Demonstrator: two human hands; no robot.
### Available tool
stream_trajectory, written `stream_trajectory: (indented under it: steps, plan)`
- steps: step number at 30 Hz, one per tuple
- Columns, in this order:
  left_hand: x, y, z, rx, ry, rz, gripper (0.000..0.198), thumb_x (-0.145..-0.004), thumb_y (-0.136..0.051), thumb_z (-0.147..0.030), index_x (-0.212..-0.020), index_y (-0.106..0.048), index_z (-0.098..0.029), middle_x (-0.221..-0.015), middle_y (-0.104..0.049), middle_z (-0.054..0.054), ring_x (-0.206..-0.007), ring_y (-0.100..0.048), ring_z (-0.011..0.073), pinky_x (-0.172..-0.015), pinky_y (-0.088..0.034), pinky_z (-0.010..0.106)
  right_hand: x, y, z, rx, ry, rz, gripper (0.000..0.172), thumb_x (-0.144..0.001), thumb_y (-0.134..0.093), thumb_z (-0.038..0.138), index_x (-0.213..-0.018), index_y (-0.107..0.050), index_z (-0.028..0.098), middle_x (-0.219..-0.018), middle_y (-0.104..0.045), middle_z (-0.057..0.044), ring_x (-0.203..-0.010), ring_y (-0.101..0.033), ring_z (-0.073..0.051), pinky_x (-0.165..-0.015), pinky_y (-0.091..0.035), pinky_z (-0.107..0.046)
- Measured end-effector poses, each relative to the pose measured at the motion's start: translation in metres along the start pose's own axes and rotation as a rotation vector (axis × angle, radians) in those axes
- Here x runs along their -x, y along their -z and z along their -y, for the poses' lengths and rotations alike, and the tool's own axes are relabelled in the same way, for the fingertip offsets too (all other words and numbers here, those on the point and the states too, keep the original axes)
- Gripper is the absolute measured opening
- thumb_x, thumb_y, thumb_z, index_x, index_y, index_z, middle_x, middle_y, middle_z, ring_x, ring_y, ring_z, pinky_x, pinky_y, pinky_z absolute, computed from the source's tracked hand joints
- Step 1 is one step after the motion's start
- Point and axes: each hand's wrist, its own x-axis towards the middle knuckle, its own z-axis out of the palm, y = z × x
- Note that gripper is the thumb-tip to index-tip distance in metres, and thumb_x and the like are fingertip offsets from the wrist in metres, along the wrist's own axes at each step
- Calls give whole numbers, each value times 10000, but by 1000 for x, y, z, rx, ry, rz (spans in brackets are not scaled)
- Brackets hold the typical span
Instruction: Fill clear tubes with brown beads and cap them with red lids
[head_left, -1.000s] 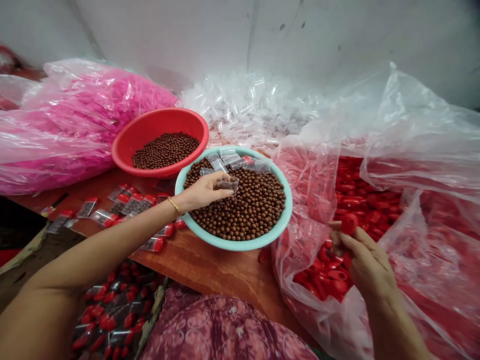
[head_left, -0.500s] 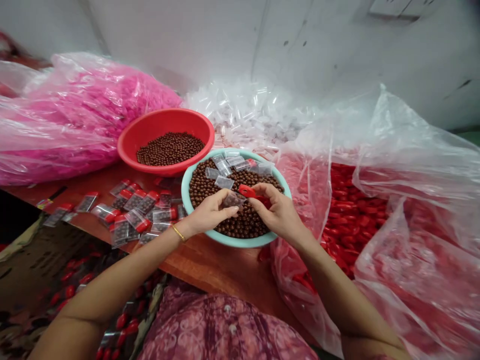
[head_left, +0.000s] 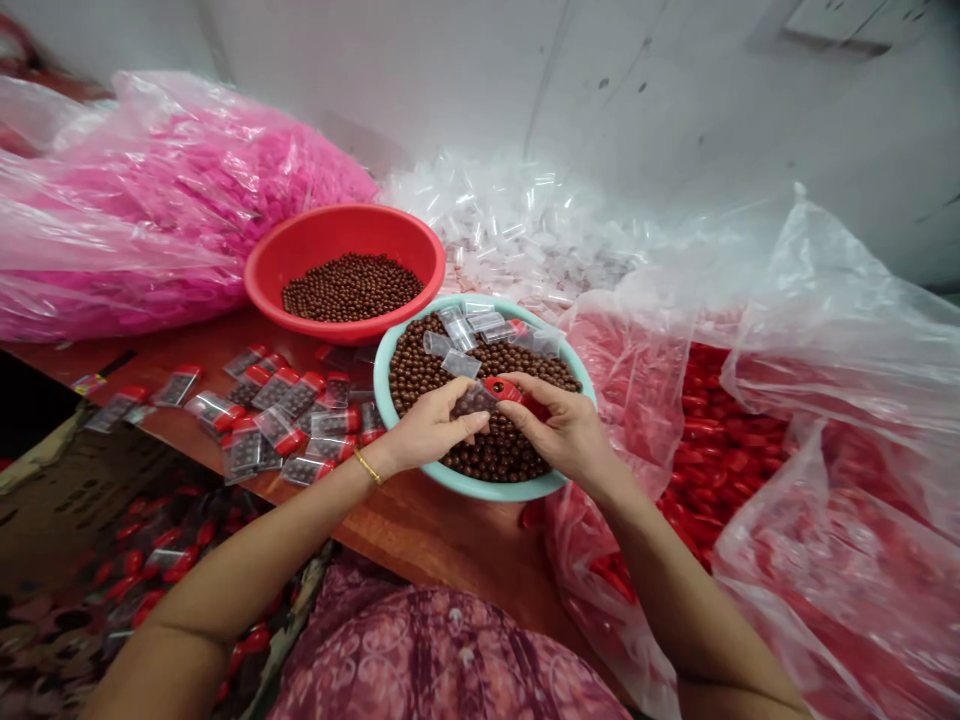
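Over a light-blue basin (head_left: pixel 381 385) of small brown balls (head_left: pixel 417 362), both my hands meet at one small clear plastic container (head_left: pixel 474 400). My left hand (head_left: pixel 433 428) pinches the container's clear body, which looks dark with balls inside. At its upper right end sits a red cap (head_left: pixel 501 388), gripped between the thumb and fingers of my right hand (head_left: pixel 561 425). The cap touches the container's mouth; whether it is fully seated I cannot tell. Several clear empty tubes (head_left: pixel 459 328) lie on the balls at the basin's far side.
Left of the basin, filled red-capped containers (head_left: pixel 279 430) lie piled on the red table (head_left: pixel 420 530). Behind stands a red basin (head_left: pixel 259 275) of smaller brown balls. Bags hold pink pieces (head_left: pixel 225 190) and red caps (head_left: pixel 720 450). Clear tubes (head_left: pixel 525 220) heap by the wall; a carton (head_left: pixel 67 510) stands below.
The red cap has come down onto the end of the clear container, which now looks filled with dark balls. The whole view has shifted slightly.
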Motion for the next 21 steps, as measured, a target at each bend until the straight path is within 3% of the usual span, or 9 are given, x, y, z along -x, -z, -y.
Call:
stream_trajectory:
  steps: [4,9,16,21]
  plan:
    - [0,0,-1,-17,-11,14,188,-811,-538,-307,-902,-497,-147,-750,-559,-4,-601,-517,82,-579,-440,221,-1,6,2,169,53,33,315,-883,-495,361,-1050,-671,161,-923,-715,-85,-819,-669,-192,-772,-517,-306]
    - [0,-1,1,-127,-66,-30,167,-813,-522,-271,-919,-530,-143,-751,-562,1,-652,-506,102,-593,-421,220,0,0,7,-4,-14,89,386,-946,-362,360,-1153,-638,186,-762,-693,-22,-755,-669,-163,-723,-531,-279]
    - [2,1,0,-286,-112,-46,216,-813,-530,-309,-934,-573,-135,-810,-594,17,-746,-525,140,-692,-427,261,1,-4,3,-13,23,171,422,-945,-358,364,-1289,-550,210,-1193,-653,-49,-1093,-620,-207,-938,-493,-335]
    - [3,1,-1,-328,-135,-49,209,-818,-525,-321,-910,-568,-138,-834,-612,26,-770,-543,149,-706,-431,265,5,-8,-1,38,34,207,458,-948,-332,371,-1326,-511,184,-1195,-654,-64,-1072,-635,-200,-928,-503,-327]
